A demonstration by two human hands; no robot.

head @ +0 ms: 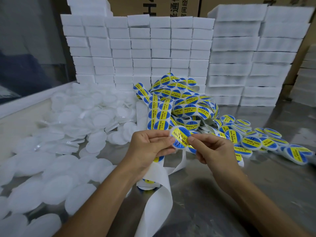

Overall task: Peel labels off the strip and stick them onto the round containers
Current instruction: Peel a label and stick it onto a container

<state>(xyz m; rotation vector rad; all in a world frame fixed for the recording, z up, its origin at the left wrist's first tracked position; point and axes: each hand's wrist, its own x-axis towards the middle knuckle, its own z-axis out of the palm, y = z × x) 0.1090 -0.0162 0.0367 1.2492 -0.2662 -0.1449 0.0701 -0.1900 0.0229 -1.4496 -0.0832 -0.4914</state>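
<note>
My left hand (148, 146) grips a round white container (180, 138) at its left edge, and the label strip runs down through the same palm. A blue and yellow label covers the container's top. My right hand (213, 149) pinches the container's right edge, thumb tip on the label. The label strip (158, 113) rises behind my hands into a tangled pile (186, 101). Its bare white backing (160, 194) hangs down below my left wrist.
Unlabelled white round containers (71, 130) lie heaped across the left of the steel table (222, 202). Labelled containers (256, 141) are piled at the right. Stacks of white foam blocks (145, 53) and cardboard boxes (153, 6) wall off the back.
</note>
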